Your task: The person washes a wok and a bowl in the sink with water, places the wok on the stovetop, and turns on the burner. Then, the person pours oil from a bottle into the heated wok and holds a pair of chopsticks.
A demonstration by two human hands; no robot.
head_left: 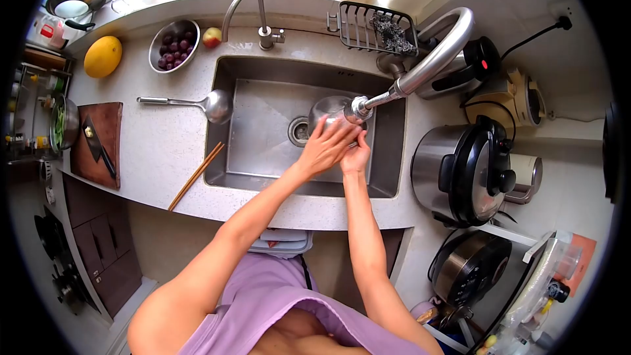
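Note:
Both hands are together below the spout of the large faucet (358,108), in the right half of the steel sink (263,102). My left hand (328,141) lies on top with its fingers stretched out, pointing toward the spout. My right hand (355,156) is partly beneath it, turned palm up. Most of its fingers are hidden, so I cannot tell whether they grip anything. A clear, round bowl (323,108) shows just beyond my fingers, beside the drain (300,132). Whether either hand touches the bowl is unclear.
Left of the sink are a ladle (215,106), wooden chopsticks (196,177), a bowl of dark round fruit (158,46) and a cutting board (105,115) with a knife (97,148). A pressure cooker (437,171) stands on the right. A wire rack (358,26) overhangs the back edge.

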